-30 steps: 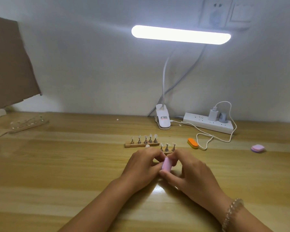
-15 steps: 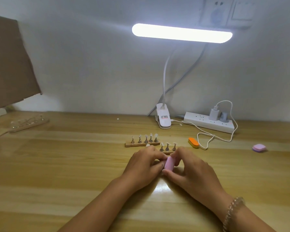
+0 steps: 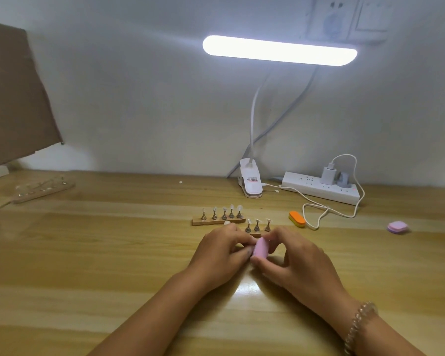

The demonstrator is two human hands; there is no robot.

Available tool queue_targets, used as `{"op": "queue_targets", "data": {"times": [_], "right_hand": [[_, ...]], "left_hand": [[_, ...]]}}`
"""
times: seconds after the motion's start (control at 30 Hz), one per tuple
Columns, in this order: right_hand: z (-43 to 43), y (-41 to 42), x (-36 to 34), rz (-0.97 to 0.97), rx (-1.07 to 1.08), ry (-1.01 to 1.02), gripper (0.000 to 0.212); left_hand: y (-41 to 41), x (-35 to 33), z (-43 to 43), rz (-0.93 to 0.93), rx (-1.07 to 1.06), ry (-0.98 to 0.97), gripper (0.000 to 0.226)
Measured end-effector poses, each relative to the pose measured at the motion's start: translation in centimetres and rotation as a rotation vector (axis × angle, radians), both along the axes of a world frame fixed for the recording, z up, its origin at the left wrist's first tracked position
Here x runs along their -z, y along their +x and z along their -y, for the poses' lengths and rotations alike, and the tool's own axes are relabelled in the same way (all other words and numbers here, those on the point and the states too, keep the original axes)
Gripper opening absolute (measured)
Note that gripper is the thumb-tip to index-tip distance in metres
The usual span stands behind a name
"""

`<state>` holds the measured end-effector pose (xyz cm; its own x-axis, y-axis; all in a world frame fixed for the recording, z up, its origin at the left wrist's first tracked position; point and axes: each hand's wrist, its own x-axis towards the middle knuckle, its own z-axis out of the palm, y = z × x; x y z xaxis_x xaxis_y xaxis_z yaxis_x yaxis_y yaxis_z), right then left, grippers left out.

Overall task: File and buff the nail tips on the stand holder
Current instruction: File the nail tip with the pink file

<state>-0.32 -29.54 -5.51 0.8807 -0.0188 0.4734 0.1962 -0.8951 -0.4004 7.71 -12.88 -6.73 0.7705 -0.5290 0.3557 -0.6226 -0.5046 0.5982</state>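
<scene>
My right hand pinches a small pink buffer block between thumb and fingers at the table's middle. My left hand is curled against the block's left side and pinches something small that its fingers hide. Just behind my hands lies a wooden stand holder with several metal pegs carrying clear nail tips. A second holder is mostly hidden by my hands; three of its pegs with nail tips show above them.
An orange buffer block and a purple block lie to the right. A white power strip, a looped cable and a clip lamp base stand at the back. Another holder lies far left below a cardboard sheet.
The pink block has tilted slightly and shifted a little between my fingers. Both hands stay in the same spot in front of the holders.
</scene>
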Motion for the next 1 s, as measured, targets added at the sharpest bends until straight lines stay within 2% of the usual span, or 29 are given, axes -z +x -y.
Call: {"op": "queue_targets", "data": {"times": [0.07, 0.2, 0.33, 0.43, 0.53, 0.63, 0.77, 0.9, 1.0], "right_hand": [[0.18, 0.11, 0.04, 0.031, 0.043, 0.035, 0.025], [-0.29, -0.11, 0.0, -0.027, -0.023, -0.003, 0.026], [0.0, -0.06, 0.0, 0.02, 0.042, 0.052, 0.024], [-0.35, -0.32, 0.08, -0.062, -0.044, 0.009, 0.033], [-0.13, -0.21, 0.2, -0.038, -0.016, 0.047, 0.037], [-0.5, -0.51, 0.12, -0.051, -0.04, 0.002, 0.038], [0.0, -0.35, -0.01, 0.006, 0.082, 0.115, 0.036], [-0.02, -0.32, 0.05, -0.083, 0.061, 0.036, 0.036], [0.17, -0.03, 0.08, -0.037, 0.095, 0.097, 0.033]], "left_hand": [[0.05, 0.1, 0.0, -0.01, -0.008, -0.014, 0.023], [0.0, 0.08, -0.02, -0.01, 0.001, -0.016, 0.023], [-0.02, 0.09, 0.05, -0.023, -0.016, -0.029, 0.02], [-0.06, -0.02, 0.11, -0.03, -0.018, -0.02, 0.022], [-0.11, -0.04, 0.13, -0.037, -0.036, -0.011, 0.021], [-0.17, -0.03, 0.07, -0.029, -0.035, 0.002, 0.021], [-0.17, -0.08, 0.1, -0.015, -0.027, -0.018, 0.014], [-0.13, -0.03, 0.09, 0.002, -0.023, -0.043, 0.011], [-0.13, -0.1, 0.04, 0.004, -0.036, -0.042, 0.008]]}}
